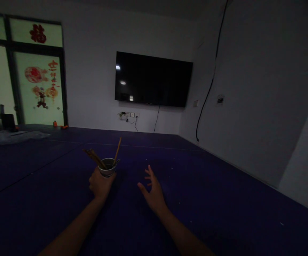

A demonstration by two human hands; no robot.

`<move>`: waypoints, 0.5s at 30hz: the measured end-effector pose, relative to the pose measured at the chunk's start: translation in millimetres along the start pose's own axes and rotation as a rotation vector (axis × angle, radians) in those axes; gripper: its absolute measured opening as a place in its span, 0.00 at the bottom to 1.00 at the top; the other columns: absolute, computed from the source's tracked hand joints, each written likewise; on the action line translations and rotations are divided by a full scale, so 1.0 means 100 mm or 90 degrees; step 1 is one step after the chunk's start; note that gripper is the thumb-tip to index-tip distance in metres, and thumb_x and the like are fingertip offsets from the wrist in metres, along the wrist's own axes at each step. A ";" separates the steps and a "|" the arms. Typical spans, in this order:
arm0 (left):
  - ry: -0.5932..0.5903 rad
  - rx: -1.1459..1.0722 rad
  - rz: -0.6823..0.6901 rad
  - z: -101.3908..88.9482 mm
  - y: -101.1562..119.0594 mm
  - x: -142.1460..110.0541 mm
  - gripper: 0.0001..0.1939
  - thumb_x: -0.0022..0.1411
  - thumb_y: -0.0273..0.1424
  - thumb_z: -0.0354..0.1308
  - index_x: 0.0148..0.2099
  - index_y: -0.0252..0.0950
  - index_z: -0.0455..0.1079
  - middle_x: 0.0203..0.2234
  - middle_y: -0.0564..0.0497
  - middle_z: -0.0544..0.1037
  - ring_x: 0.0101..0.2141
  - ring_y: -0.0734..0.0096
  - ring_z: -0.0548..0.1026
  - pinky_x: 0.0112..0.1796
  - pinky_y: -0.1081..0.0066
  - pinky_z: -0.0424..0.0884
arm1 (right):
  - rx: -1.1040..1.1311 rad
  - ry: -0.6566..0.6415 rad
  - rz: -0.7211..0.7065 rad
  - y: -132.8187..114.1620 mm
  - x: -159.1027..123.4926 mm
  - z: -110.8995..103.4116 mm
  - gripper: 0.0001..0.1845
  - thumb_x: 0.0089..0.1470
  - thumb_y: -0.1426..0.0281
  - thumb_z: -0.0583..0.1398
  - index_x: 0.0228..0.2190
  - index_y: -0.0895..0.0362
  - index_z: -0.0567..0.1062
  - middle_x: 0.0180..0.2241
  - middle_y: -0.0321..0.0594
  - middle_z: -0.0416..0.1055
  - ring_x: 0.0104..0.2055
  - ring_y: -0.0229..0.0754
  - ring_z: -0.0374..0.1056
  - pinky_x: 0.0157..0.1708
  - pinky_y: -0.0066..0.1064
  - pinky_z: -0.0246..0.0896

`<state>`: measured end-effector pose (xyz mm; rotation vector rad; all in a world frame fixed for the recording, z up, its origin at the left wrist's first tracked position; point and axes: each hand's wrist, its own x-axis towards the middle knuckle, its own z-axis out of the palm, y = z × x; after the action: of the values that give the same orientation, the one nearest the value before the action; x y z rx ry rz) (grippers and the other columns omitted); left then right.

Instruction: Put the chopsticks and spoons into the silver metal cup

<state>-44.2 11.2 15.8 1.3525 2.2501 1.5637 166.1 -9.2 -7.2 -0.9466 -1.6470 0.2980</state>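
Note:
My left hand (pixel 100 185) is wrapped round a small grey cup (pixel 107 167) that holds several wooden chopsticks (pixel 95 158). Most sticks lean to the left; one (pixel 117 151) leans to the right. The cup is held over a dark blue surface (pixel 210 199). My right hand (pixel 152 190) hovers just to the right of the cup, fingers spread apart, holding nothing and apart from the cup.
A black television (pixel 153 79) hangs on the white far wall, with sockets and cables (pixel 128 116) under it. A glass door with red paper decorations (pixel 40 83) is at the left. A black cable (pixel 210 85) runs down the right wall.

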 end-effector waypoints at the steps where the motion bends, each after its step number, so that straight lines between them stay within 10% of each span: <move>1: 0.013 0.013 -0.010 0.01 -0.01 0.02 0.34 0.40 0.45 0.62 0.49 0.40 0.62 0.42 0.40 0.73 0.45 0.44 0.69 0.37 0.54 0.67 | -0.006 0.002 0.007 0.01 0.00 0.00 0.39 0.49 0.61 0.58 0.59 0.48 0.47 0.51 0.46 0.63 0.43 0.44 0.66 0.37 0.37 0.64; 10: 0.037 -0.058 0.068 0.13 -0.18 0.21 0.31 0.40 0.46 0.62 0.47 0.39 0.63 0.41 0.43 0.74 0.42 0.51 0.72 0.36 0.61 0.67 | -0.083 -0.008 0.011 0.08 0.04 -0.01 0.30 0.51 0.60 0.56 0.56 0.50 0.58 0.45 0.42 0.69 0.35 0.40 0.68 0.33 0.33 0.63; 15: 0.012 -0.108 0.086 0.17 -0.22 0.29 0.32 0.42 0.44 0.62 0.49 0.38 0.61 0.43 0.42 0.73 0.44 0.53 0.71 0.40 0.62 0.67 | -0.224 -0.008 -0.016 0.15 0.05 -0.01 0.16 0.56 0.61 0.50 0.37 0.53 0.75 0.31 0.38 0.74 0.32 0.40 0.69 0.33 0.30 0.60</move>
<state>-66.1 41.7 1.0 1.4746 2.0197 1.7705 173.0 3.8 -12.7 -1.1850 -1.7550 -0.0065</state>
